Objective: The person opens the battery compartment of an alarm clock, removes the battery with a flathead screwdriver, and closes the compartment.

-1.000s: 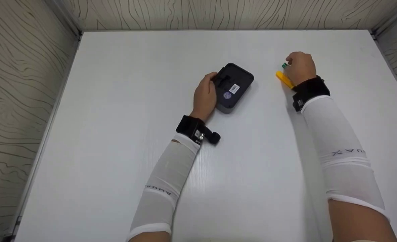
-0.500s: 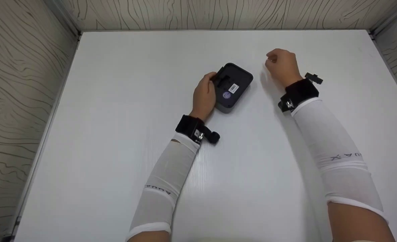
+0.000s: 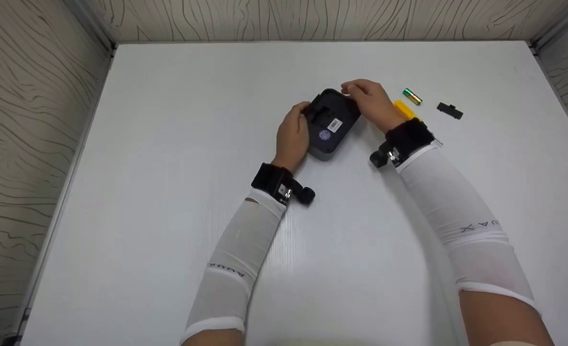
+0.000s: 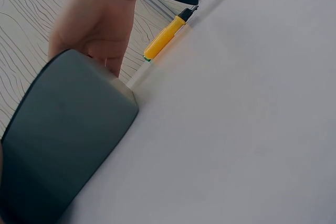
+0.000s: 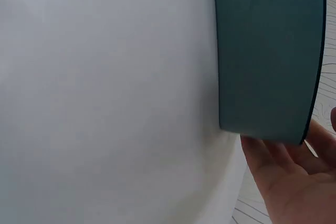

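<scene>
A dark box-shaped device (image 3: pixel 344 113) with rounded corners lies back side up, showing a recessed slot, a barcode sticker and a round purple sticker. My left hand (image 3: pixel 293 137) grips its left side, thumb along the edge. At its upper right corner is my right hand (image 3: pixel 371 103), fingers reaching along the far end. In the right wrist view, the fingers (image 5: pixel 257 156) sit right at the device's end and the thumb stands apart from it. Beside the right hand lie a green-and-gold battery (image 3: pixel 412 96) and a yellow-handled screwdriver (image 4: pixel 163 40), partly covered by the wrist in the head view.
A small black battery cover (image 3: pixel 450 110) lies right of the battery on the white table (image 3: pixel 159 144). Wood-patterned walls (image 3: pixel 313 21) border the table at the back and both sides. Each wrist wears a black camera strap.
My right hand has come left from the battery and screwdriver to the device, with the battery left lying on the table. The left hand and the device have hardly moved.
</scene>
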A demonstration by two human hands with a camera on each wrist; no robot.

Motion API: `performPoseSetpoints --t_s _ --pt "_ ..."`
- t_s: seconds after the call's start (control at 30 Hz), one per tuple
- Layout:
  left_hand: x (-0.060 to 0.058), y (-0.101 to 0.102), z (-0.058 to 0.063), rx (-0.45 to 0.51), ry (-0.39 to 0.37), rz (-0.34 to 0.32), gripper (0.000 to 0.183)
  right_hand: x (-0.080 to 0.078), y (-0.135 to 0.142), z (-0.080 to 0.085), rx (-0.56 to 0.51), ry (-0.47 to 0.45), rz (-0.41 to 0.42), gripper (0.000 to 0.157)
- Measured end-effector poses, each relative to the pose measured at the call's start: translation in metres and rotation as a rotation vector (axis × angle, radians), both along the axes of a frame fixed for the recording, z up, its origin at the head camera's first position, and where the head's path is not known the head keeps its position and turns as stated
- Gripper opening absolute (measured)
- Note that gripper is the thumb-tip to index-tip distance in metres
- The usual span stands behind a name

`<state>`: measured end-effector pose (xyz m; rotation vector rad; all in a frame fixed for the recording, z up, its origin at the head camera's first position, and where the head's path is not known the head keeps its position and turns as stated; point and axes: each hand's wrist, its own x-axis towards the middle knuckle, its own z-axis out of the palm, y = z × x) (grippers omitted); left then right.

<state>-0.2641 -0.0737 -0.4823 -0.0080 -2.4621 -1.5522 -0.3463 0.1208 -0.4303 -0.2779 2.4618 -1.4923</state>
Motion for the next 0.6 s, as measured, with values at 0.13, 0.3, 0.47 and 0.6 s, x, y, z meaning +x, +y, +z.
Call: performPoseSetpoints --t_s 0.13,0.3,0.47,0.6 --pt "0.000 0.000 0.000 -0.006 0.004 0.001 0.037 0.003 -0.006 -0.005 -0.040 -0.018 0.016 0.040" --pt "0.000 0.000 0.001 0.002 0.000 -0.009 0.038 0.008 -0.008 -0.006 -0.044 -0.040 0.013 0.040" --pt "0.000 -0.002 0.000 0.013 -0.004 -0.015 0.038 0.012 -0.009 -0.006 -0.044 -0.044 0.016 0.040" --pt "-0.001 -0.004 -0.002 0.018 0.000 -0.017 0.037 0.013 -0.009 -0.008 -0.049 -0.038 0.019 0.040"
